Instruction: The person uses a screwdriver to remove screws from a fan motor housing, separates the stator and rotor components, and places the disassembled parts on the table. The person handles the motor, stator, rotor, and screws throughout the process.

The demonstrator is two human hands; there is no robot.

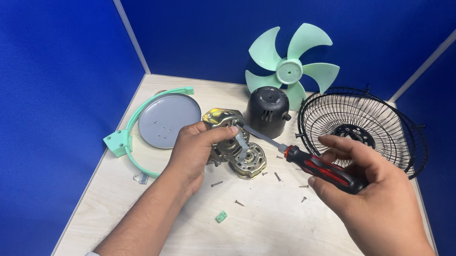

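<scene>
My left hand grips a metal fan motor near the middle of the table, fingers wrapped over its top. A second round metal motor part lies against it on the right. My right hand holds a red-and-black screwdriver, its shaft angled left with the tip at the motor by my left fingers. Several small screws lie scattered on the wood around the motor.
A dark motor cover stands behind the motor. A mint-green fan blade leans on the blue back wall. A black wire guard sits at right. A grey disc, green ring and small green clip lie left and front.
</scene>
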